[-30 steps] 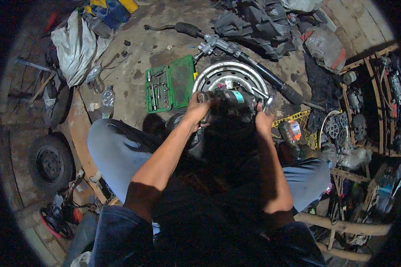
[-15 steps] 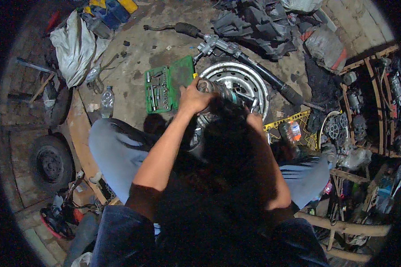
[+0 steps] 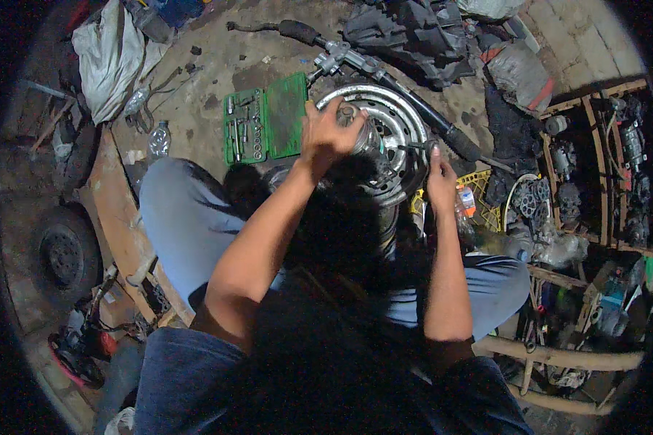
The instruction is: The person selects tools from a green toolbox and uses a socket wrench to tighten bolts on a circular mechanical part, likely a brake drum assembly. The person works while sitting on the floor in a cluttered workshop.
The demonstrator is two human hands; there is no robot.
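Note:
A cylindrical metal car part (image 3: 366,138) stands over a silver wheel rim (image 3: 376,93). My left hand (image 3: 331,130) wraps round its top, fingers curled on the metal. My right hand (image 3: 441,180) is closed at the right side of the rim, thumb and fingers pinching the end of a slim dark tool (image 3: 416,147) that points left toward the part. What kind of tool it is does not show clearly. Left of the rim lies an opened green socket set case (image 3: 284,116) with sockets and bars in it. Deep shadow hides the lower side of the part.
A long steering rack (image 3: 413,103) lies beyond the rim. A yellow crate (image 3: 479,190) with a bottle is at the right, near a wooden shelf (image 3: 595,145) of machine parts. A plastic bottle (image 3: 159,139) and a tyre (image 3: 67,254) are at the left.
My right hand has moved right and slightly up, away from the part, and the tool now lies nearly level. My left hand remains on the part's top. The view has shifted a little.

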